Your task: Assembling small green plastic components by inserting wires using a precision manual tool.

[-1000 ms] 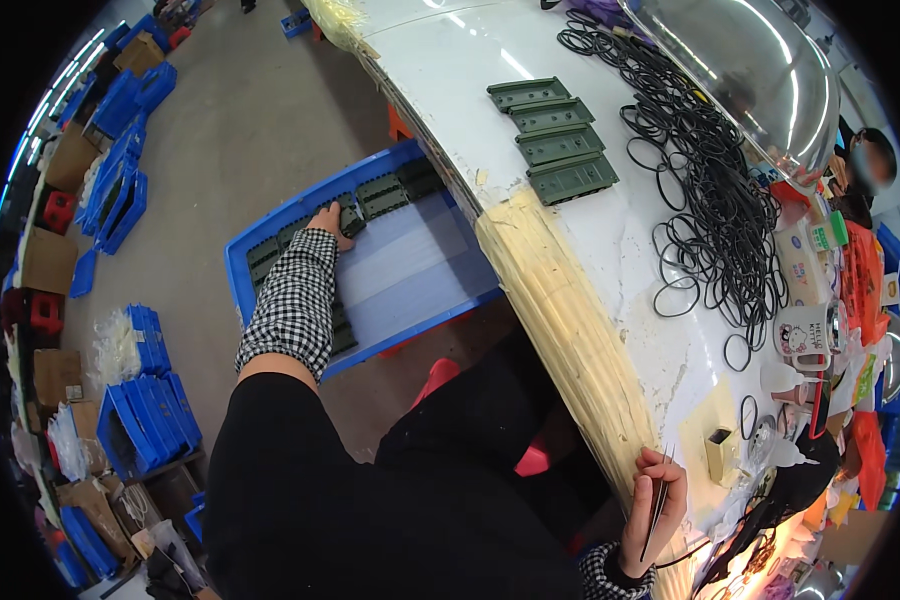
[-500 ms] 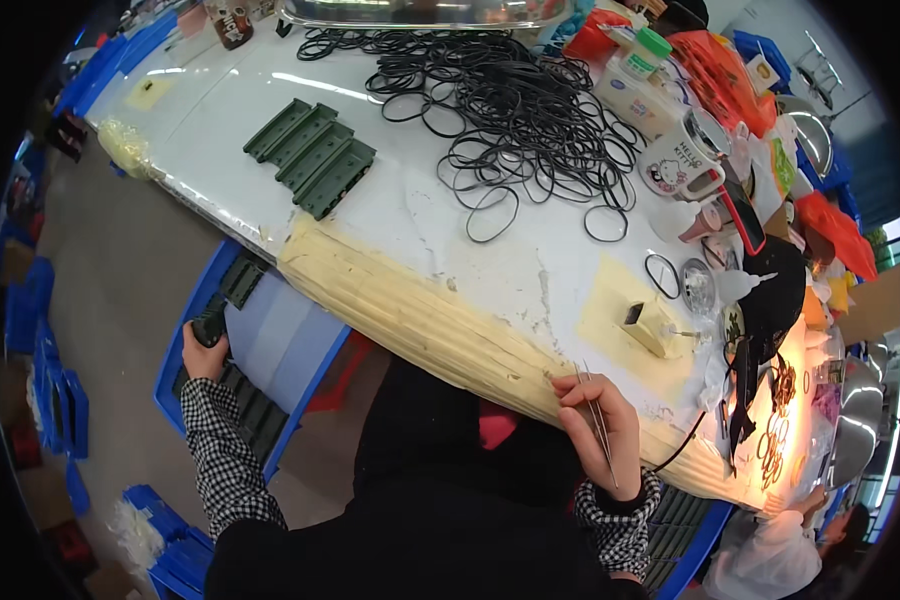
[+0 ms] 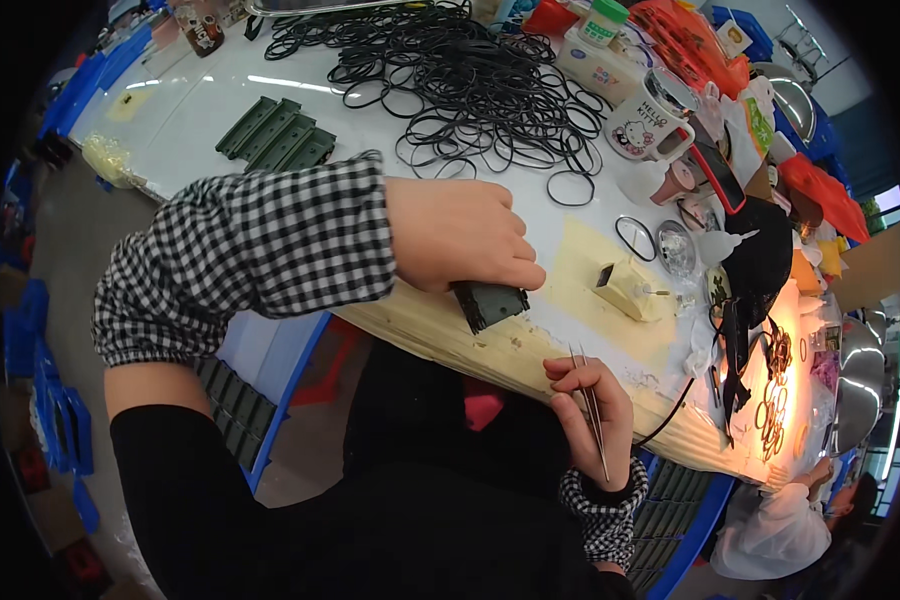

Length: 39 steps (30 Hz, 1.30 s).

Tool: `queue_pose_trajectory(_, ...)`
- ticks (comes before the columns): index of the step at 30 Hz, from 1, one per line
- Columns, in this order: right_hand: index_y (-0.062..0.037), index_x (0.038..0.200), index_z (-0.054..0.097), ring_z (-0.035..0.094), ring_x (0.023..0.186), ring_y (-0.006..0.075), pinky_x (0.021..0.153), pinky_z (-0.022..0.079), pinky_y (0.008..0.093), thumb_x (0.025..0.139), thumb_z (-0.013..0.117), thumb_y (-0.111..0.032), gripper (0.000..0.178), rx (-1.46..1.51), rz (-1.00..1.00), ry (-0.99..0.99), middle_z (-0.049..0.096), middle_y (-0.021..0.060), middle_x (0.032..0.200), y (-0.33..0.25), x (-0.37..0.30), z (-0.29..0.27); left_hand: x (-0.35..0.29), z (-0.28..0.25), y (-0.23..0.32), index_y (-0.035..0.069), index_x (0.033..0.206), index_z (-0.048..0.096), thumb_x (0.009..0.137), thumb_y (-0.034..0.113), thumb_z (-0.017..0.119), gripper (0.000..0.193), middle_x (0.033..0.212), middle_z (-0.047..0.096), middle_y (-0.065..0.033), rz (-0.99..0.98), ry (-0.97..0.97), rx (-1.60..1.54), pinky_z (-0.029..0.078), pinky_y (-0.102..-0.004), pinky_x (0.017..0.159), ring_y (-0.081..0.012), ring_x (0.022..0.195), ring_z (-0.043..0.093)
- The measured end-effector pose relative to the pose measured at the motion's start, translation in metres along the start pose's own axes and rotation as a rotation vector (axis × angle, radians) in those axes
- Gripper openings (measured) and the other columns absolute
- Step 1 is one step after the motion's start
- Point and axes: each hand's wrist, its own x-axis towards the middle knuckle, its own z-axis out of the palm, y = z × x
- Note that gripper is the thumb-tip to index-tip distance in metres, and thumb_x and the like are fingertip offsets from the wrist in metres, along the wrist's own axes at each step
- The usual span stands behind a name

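Observation:
Over the table's padded front edge, my left hand is closed on a dark green plastic housing, whose near end shows below the fingers. Lower and to the right, my right hand holds metal tweezers, their tips pointing away from me. Beyond my left sleeve lie several more green housings side by side on the white table; the sleeve covers part of them. A large heap of thin black rubber rings spreads over the far middle of the table.
A yellowish block with a needle-like pin stands right of my left hand. A mug, bottles and bags crowd the right side, near a bright lamp glow. Blue crates with green parts sit at lower left and lower right.
My left hand has come up from the left crate and across to the table edge, bringing a green housing. The right hand still holds the tweezers in nearly the same place.

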Motion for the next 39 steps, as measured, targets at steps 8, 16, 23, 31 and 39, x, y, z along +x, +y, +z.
queue_pose_trajectory(8,-0.0002,0.095,0.055,0.059,0.097,0.0189,0.089,0.045,0.0294,0.084,0.062,0.005,0.014,0.054,0.082,0.06,0.062,0.0156,0.11,0.01,-0.013,-0.013,0.054,0.016,-0.045,0.011,0.097,0.052,0.083,0.008,0.054,0.015,0.084,0.057,0.0009,0.325,0.009,0.341,0.041,-0.0382,0.099,-0.0196,0.095,0.058)
queue_pose_trajectory(16,0.0,0.093,0.054,0.057,0.096,0.0208,0.088,0.044,0.0313,0.085,0.059,0.0,0.009,0.055,0.083,0.073,0.06,0.0183,0.108,0.006,-0.007,-0.004,0.029,0.043,0.012,0.031,0.14,0.037,0.089,0.021,0.052,0.054,0.14,0.046,-0.0046,-0.297,0.556,0.548,0.028,-0.0472,0.112,-0.0211,0.134,0.039)
queue_pose_trajectory(23,0.0005,0.094,0.053,0.057,0.095,0.0216,0.087,0.046,0.0328,0.087,0.055,-0.005,0.01,-0.033,0.089,0.053,0.06,0.0182,0.108,0.003,-0.001,-0.006,-0.092,0.157,0.086,0.002,0.099,0.057,0.075,-0.003,0.065,0.026,0.091,0.059,-0.011,-1.082,1.584,0.436,0.047,-0.0351,0.072,-0.0268,0.083,0.058)
queue_pose_trajectory(31,0.0002,0.093,0.052,0.057,0.094,0.0234,0.088,0.046,0.035,0.087,0.058,-0.015,0.017,-0.062,0.035,-0.019,0.06,0.0206,0.107,-0.009,0.005,0.014,-0.299,0.372,0.165,0.004,0.109,0.058,0.081,0.024,0.068,0.036,0.108,0.06,-0.0148,-2.474,0.756,0.129,0.046,-0.0452,0.088,-0.031,0.105,0.055)
queue_pose_trajectory(39,0.0011,0.094,0.051,0.056,0.093,0.0241,0.089,0.045,0.0357,0.088,0.059,-0.018,0.022,-0.094,0.043,-0.071,0.059,0.0213,0.107,-0.003,0.009,0.018,-0.298,0.352,0.305,0.007,0.122,0.054,0.079,0.033,0.072,0.053,0.125,0.051,-0.0176,-1.864,0.249,-0.234,0.042,-0.0454,0.099,-0.034,0.115,0.05)
